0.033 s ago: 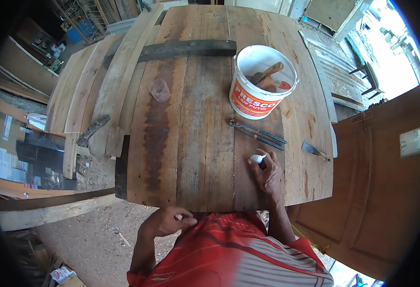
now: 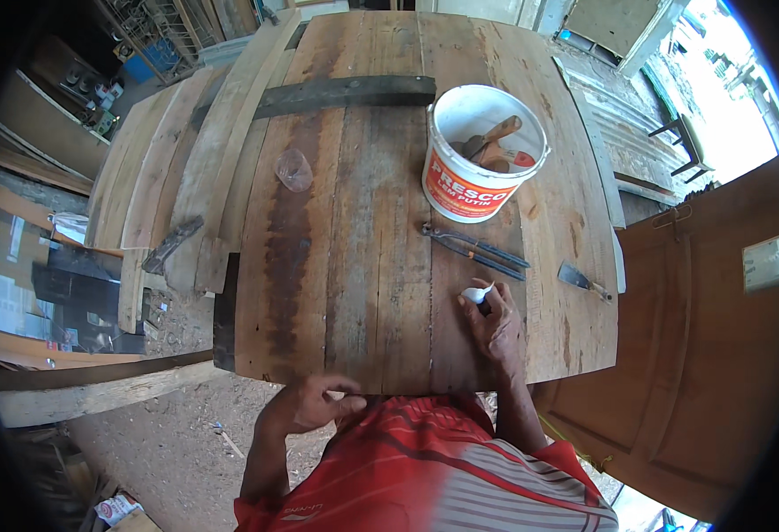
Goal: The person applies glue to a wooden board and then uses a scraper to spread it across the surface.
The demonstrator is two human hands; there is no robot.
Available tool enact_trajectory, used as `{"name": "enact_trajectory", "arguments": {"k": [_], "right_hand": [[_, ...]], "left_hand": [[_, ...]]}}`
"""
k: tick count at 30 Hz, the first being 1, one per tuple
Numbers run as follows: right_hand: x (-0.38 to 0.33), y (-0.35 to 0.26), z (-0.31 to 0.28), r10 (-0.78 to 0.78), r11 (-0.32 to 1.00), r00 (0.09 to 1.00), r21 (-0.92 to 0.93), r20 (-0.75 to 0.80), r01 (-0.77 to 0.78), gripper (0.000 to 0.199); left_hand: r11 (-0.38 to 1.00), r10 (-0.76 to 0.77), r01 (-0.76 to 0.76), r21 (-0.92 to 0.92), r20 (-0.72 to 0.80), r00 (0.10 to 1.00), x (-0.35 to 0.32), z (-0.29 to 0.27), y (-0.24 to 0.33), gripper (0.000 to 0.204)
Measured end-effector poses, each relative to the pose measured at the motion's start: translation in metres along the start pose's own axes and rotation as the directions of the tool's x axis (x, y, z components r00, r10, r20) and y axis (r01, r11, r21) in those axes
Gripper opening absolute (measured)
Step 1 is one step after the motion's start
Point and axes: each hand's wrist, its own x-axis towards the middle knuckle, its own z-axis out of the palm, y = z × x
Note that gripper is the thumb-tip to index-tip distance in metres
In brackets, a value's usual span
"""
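Note:
My right hand (image 2: 496, 324) rests over the front right part of the plank tabletop (image 2: 407, 310). Pinched between its thumb and fingers is a small white rounded thing (image 2: 475, 293), whose kind I cannot make out. Just beyond it lie pincers (image 2: 478, 253) with long dark handles. To the right of the hand, a putty knife (image 2: 584, 280) lies flat. My left hand (image 2: 318, 403) hovers by the table's front edge, holding nothing, its bent fingers apart from the thumb. A white bucket (image 2: 473, 191) with a red label stands behind the pincers, with wooden-handled tools inside.
A clear plastic cup (image 2: 293, 170) lies toward the left of the tabletop. Behind it, a dark wooden bar (image 2: 345, 93) crosses the planks. Loose boards (image 2: 203, 168) lie along the left side. A brown wooden door panel (image 2: 673, 346) stands at the right.
My left hand has shifted slightly, and its fingers reach out a little further over the table edge. My right hand keeps its hold on the white thing.

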Motion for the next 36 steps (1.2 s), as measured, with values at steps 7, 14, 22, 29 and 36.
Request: {"name": "enact_trajectory", "arguments": {"k": [7, 14, 22, 29, 36], "right_hand": [[0.003, 0.015, -0.017, -0.038, 0.987, 0.996, 0.158, 0.086, 0.024, 0.025], [0.002, 0.06, -0.068, -0.008, 0.964, 0.992, 0.261, -0.123, 0.04, 0.025], [0.023, 0.155, -0.15, -0.009, 0.995, 0.913, -0.098, -0.408, -0.034, 0.026], [0.034, 0.192, -0.205, -0.029, 0.969, 0.994, -0.246, -0.107, 0.002, 0.027], [0.025, 0.211, -0.208, -0.001, 1.0, 0.996, 0.026, 0.084, -0.001, 0.026]], "left_hand": [[0.886, 0.421, -0.463, 0.028, -0.468, 0.777, 0.094, -0.008, 0.117, 0.072], [0.803, 0.317, -0.558, -0.211, -0.64, 0.699, 0.182, -0.024, 0.197, 0.101], [0.849, 0.167, -0.363, -0.383, -0.458, 0.873, 0.233, -0.035, 0.239, 0.098], [0.889, 0.072, -0.242, -0.388, -0.404, 0.912, 0.242, -0.061, 0.22, 0.062], [0.823, 0.176, -0.31, -0.476, -0.305, 0.936, 0.241, -0.072, 0.212, 0.045]]}}
